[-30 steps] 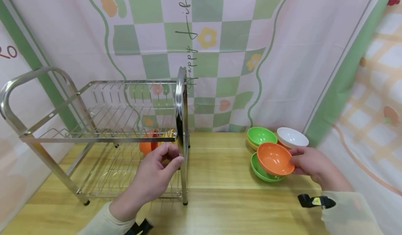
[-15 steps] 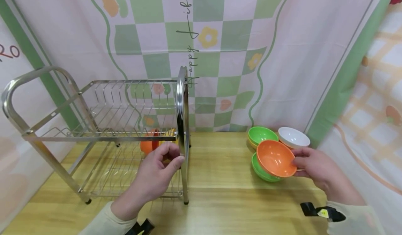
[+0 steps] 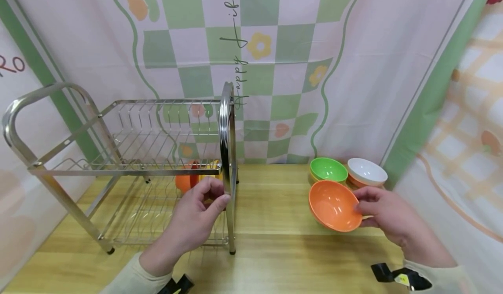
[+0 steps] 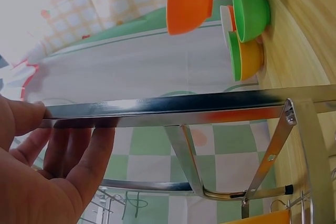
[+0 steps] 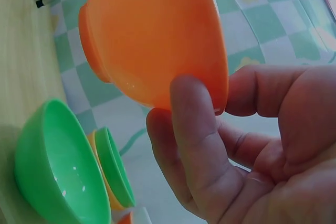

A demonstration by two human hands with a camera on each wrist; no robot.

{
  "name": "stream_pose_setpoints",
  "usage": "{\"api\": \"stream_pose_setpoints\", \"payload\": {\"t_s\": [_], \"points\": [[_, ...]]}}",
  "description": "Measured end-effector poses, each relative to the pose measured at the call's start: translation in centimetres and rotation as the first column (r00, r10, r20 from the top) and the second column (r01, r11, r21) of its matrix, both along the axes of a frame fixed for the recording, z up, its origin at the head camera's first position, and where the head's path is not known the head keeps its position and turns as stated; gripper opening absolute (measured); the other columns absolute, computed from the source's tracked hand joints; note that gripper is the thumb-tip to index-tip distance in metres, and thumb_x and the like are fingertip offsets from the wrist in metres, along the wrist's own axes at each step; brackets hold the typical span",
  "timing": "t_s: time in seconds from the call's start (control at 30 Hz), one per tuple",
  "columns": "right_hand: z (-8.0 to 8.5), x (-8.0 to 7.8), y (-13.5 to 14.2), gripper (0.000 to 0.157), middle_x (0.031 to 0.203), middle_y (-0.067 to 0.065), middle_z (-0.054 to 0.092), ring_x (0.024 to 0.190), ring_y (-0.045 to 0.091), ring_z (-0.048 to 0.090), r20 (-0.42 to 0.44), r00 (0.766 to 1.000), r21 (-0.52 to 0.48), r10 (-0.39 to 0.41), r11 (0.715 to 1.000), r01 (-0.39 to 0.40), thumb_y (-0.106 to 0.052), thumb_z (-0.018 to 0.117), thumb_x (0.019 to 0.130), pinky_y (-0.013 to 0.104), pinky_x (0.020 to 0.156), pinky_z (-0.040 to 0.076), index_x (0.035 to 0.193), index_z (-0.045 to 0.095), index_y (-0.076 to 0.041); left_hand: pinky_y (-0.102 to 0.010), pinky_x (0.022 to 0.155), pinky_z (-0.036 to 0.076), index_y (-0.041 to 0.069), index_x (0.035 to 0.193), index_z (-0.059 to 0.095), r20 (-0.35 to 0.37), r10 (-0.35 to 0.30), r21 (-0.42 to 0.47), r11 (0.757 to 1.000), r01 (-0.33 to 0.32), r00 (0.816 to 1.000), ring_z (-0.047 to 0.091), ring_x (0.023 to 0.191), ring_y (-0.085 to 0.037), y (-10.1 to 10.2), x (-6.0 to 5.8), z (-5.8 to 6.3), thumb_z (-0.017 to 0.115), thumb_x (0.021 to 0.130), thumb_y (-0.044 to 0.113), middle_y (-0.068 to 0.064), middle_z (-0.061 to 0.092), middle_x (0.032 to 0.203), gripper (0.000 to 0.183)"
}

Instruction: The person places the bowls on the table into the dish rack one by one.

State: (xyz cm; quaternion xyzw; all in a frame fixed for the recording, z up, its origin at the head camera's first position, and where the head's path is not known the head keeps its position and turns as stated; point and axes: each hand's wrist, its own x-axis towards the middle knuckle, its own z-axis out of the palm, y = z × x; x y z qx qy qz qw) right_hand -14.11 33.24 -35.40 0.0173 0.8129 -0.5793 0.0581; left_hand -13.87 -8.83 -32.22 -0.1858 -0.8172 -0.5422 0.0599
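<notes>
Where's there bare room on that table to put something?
Bare table lies between the metal rack and the stacked bowls, and in front, between both sleeves. It's crowded at the back right: those bowls, plus the orange bowl in the right hand.

Two hands (image 3: pixel 196 215), one rack (image 3: pixel 133 172), six bowls (image 3: pixel 334 206) visible outside it

Kitchen-type corner; whether in a home or a staged set cannot be determined. Fittings: one wood-grain counter (image 3: pixel 275 259), one two-tier metal dish rack (image 3: pixel 129 172), one orange bowl (image 3: pixel 335 206), green bowls (image 3: pixel 329 170), one white bowl (image 3: pixel 367 171). Surround: printed fabric hangings (image 3: pixel 257 80), back and sides, checked and floral, lettered "Happy Life".
</notes>
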Motion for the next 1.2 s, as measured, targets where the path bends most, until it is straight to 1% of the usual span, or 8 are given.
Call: {"api": "stream_pose_setpoints", "payload": {"t_s": [0.37, 0.63, 0.77, 0.87, 0.97, 1.07, 1.13, 1.2], "points": [[0.9, 1.2, -1.8, 0.034, 0.097, 0.015, 0.058, 0.079, 0.027, 0.064, -0.004, 0.999, -0.014, 0.046, 0.999, -0.046, 0.006, 0.059, 0.09, 0.045, 0.067, 0.06, 0.121, 0.049, 0.017, -0.03, 0.075, 0.057, 0.014, 0.1, 0.061, 0.05, -0.016, 0.056, 0.998, 0.014, 0.999, 0.06, 0.083, -0.022, 0.0, 0.2, 0.0, 0.068, 0.096, 0.013, -0.004, 0.06, 0.092, 0.007], [1.2, 2.0, -2.8, 0.032, 0.095, 0.015, 0.059, 0.078, 0.027, 0.064, -0.038, 0.996, -0.015, 0.086, 0.996, -0.087, 0.007, 0.06, 0.089, 0.045, 0.065, 0.06, 0.119, 0.053, 0.016, -0.034, 0.082, 0.055, 0.014, 0.101, 0.065, 0.112, 0.022, 0.035, 0.999, -0.026, 0.993, 0.059, 0.087, -0.021, 0.0, 0.6, 0.6, 0.07, 0.095, 0.017, -0.002, 0.063, 0.094, 0.009], [1.3, 2.3, -3.1, 0.033, 0.096, 0.015, 0.06, 0.077, 0.027, 0.065, -0.044, 0.992, -0.031, 0.121, 0.992, -0.122, 0.007, 0.06, 0.089, 0.045, 0.065, 0.06, 0.12, 0.052, 0.017, -0.033, 0.074, 0.055, 0.014, 0.095, 0.063, 0.151, 0.033, 0.017, 0.999, -0.036, 0.988, 0.059, 0.085, -0.021, -0.1, 0.9, 0.7, 0.07, 0.094, 0.018, -0.002, 0.062, 0.091, 0.009], [1.3, 2.4, -3.3, 0.033, 0.097, 0.014, 0.06, 0.077, 0.028, 0.066, -0.05, 0.989, -0.043, 0.142, 0.989, -0.144, 0.007, 0.06, 0.09, 0.045, 0.064, 0.06, 0.12, 0.052, 0.017, -0.034, 0.066, 0.052, 0.013, 0.09, 0.06, 0.213, 0.021, -0.005, 1.0, -0.021, 0.977, 0.061, 0.081, -0.021, -0.2, 1.3, 0.7, 0.069, 0.094, 0.022, -0.004, 0.061, 0.087, 0.014], [1.2, 2.5, -3.4, 0.031, 0.096, 0.014, 0.059, 0.076, 0.028, 0.065, -0.052, 0.986, -0.05, 0.157, 0.986, -0.16, 0.007, 0.06, 0.09, 0.045, 0.064, 0.059, 0.118, 0.053, 0.016, -0.035, 0.067, 0.054, 0.011, 0.089, 0.06, 0.267, -0.029, 0.007, 1.0, 0.028, 0.963, 0.064, 0.079, -0.021, -0.2, 1.7, 0.3, 0.068, 0.094, 0.025, -0.006, 0.062, 0.086, 0.017], [1.2, 2.6, -3.6, 0.029, 0.096, 0.015, 0.059, 0.076, 0.028, 0.065, -0.055, 0.984, -0.056, 0.172, 0.983, -0.175, 0.007, 0.059, 0.09, 0.045, 0.064, 0.059, 0.117, 0.054, 0.015, -0.035, 0.071, 0.058, 0.007, 0.09, 0.064, 0.306, -0.121, 0.065, 0.992, 0.106, 0.944, 0.064, 0.08, -0.023, -0.2, 2.1, -0.2, 0.067, 0.095, 0.023, -0.007, 0.065, 0.086, 0.017], [1.2, 2.7, -3.7, 0.029, 0.096, 0.015, 0.059, 0.076, 0.028, 0.065, -0.059, 0.982, -0.059, 0.179, 0.981, -0.182, 0.007, 0.058, 0.09, 0.046, 0.063, 0.059, 0.117, 0.054, 0.015, -0.035, 0.072, 0.059, 0.006, 0.093, 0.067, 0.334, -0.193, 0.114, 0.98, 0.164, 0.922, 0.065, 0.082, -0.025, -0.1, 2.4, -0.5, 0.067, 0.096, 0.021, -0.008, 0.067, 0.087, 0.015], [1.3, 2.8, -3.9, 0.029, 0.097, 0.015, 0.06, 0.076, 0.029, 0.065, -0.066, 0.98, -0.062, 0.187, 0.98, -0.191, 0.007, 0.058, 0.09, 0.046, 0.063, 0.059, 0.118, 0.054, 0.015, -0.037, 0.074, 0.059, 0.004, 0.101, 0.068, 0.366, -0.275, 0.179, 0.958, 0.223, 0.889, 0.065, 0.088, -0.026, 0.0, 2.6, -1.0, 0.067, 0.096, 0.019, -0.009, 0.068, 0.094, 0.016]]}}
